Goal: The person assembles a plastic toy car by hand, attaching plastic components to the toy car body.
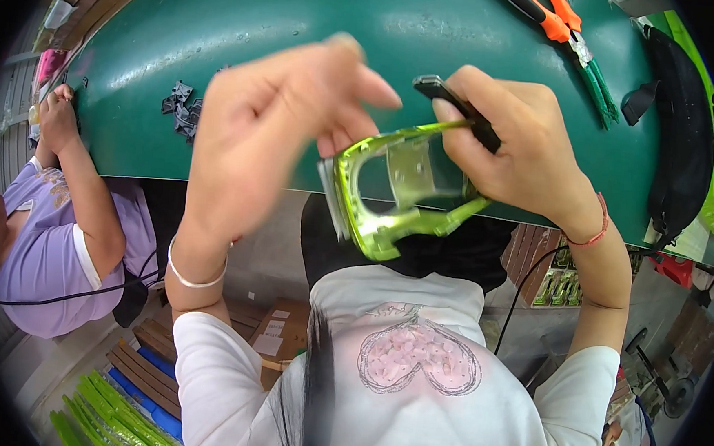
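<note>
My right hand [513,138] is closed around a black handle-like piece [454,98], whose flat end sticks out past the thumb. A shiny lime-green plastic frame [373,228] with a large opening hangs at the same hand, its right end against the fingers. Inside the frame, a pale see-through panel [410,171] shows. Smeared by motion, my left hand [266,111] is beside the frame's upper left corner. Its fingers are apart, with some partly behind the frame edge; whether they touch it is unclear. A grey strip [334,199] runs along the frame's left side.
Small dark parts [182,110] lie in a pile on the green tabletop [320,16]. Orange-handled pliers [559,27] and a black pouch [680,128] are at the right. A co-worker's hand [57,119] rests at the left edge. Green strips [116,417] and a cardboard box [281,333] stand below.
</note>
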`<state>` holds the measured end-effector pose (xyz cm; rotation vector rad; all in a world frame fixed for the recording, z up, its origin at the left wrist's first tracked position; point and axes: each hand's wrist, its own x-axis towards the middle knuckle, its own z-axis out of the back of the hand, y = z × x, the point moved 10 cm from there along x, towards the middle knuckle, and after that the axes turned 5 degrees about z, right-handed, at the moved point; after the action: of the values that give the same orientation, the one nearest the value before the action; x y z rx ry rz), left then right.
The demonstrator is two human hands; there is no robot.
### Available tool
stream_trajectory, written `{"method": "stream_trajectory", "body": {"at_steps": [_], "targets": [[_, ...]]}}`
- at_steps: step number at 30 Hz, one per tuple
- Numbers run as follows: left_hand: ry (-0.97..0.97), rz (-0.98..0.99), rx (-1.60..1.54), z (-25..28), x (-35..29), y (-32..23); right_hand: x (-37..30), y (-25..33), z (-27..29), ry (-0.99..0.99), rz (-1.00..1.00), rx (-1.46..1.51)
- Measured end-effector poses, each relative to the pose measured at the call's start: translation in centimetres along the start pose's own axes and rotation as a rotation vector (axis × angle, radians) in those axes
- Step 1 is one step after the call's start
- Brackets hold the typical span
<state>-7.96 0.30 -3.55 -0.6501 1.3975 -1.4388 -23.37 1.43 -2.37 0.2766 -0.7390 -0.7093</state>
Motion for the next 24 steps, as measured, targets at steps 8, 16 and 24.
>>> {"method": "stream_trajectory", "body": {"at_steps": [8,16,24], "targets": [[-0.05,-0.471,0.277,-1.7,0.3,-2.0,-0.1,0.6,-1.6,0.104,-0.075,0.494],[0.089,-0.312,0.136,-2.5,1.4,-2.2,-1.8,-1.9,-3.9,0.207,-0.498,1.019],[0.075,-0.165,-0.149,-2.2,1.1,-1.1,-2.0,-0.1,-6.3,0.37,-0.624,1.871]]}}
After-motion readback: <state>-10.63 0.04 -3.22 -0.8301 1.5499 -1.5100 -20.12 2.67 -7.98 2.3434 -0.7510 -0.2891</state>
